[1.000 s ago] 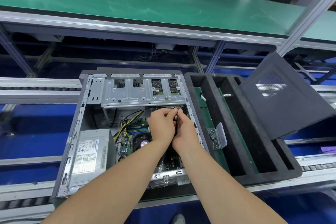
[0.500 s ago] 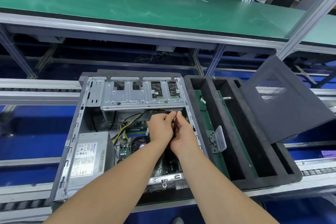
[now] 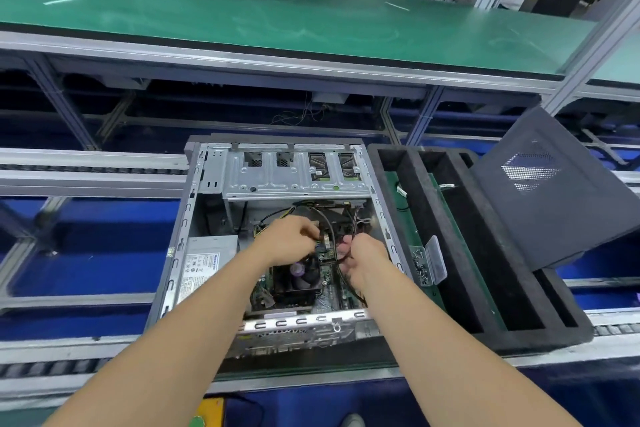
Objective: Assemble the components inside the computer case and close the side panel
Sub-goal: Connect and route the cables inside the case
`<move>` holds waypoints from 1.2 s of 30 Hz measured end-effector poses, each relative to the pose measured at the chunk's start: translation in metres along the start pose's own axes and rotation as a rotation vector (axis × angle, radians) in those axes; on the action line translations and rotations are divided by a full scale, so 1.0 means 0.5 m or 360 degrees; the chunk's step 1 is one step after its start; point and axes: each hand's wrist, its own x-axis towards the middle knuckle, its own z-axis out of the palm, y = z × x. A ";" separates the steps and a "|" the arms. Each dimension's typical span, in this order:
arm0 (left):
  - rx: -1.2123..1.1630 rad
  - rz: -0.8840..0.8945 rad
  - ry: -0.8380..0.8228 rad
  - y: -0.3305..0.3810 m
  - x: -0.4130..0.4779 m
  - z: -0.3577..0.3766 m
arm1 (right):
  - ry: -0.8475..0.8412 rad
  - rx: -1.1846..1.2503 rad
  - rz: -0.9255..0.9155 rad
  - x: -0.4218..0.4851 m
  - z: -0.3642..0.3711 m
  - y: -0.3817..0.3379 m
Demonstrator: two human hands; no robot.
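The open grey computer case (image 3: 180,253) lies on its side on the conveyor, with the drive cage (image 3: 294,180) at the far end and the power supply (image 3: 207,263) at the left. Both my hands reach inside over the motherboard and the black CPU fan (image 3: 298,282). My left hand (image 3: 287,239) pinches a small connector near the board. Beside it, my right hand (image 3: 360,258) grips a bundle of black cables (image 3: 330,229) that arcs up toward the drive cage. The dark side panel (image 3: 554,191) leans tilted at the right, off the case.
A black foam tray (image 3: 460,333) with long slots sits right of the case, holding a green board and a small clear box of screws (image 3: 426,263). A green shelf (image 3: 277,21) runs across above. Blue floor shows between the conveyor rails.
My hands have come apart and moved down from under the drive cage; the right one now holds the cables to the right and the left one is at the board. The camera has shifted.
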 end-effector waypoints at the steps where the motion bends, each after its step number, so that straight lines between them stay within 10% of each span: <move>1: 0.0083 0.0019 -0.0076 -0.003 -0.006 0.004 | -0.0020 -0.0034 -0.0008 -0.001 -0.001 0.002; 7: -0.0467 -0.0079 -0.0355 0.003 -0.029 0.008 | -0.0061 -0.0071 -0.0018 -0.011 -0.007 0.002; 14: -0.0652 -0.0299 0.0466 -0.026 -0.019 0.003 | -0.0185 -0.0025 -0.0107 -0.012 -0.007 0.004; 22: -0.0932 -0.0186 0.0578 -0.011 -0.031 -0.011 | -0.0199 -0.0096 -0.0358 0.003 0.010 0.006; 36: -0.0866 -0.0308 0.0529 -0.022 -0.004 0.009 | -0.0324 -0.0585 0.0182 -0.009 0.005 -0.001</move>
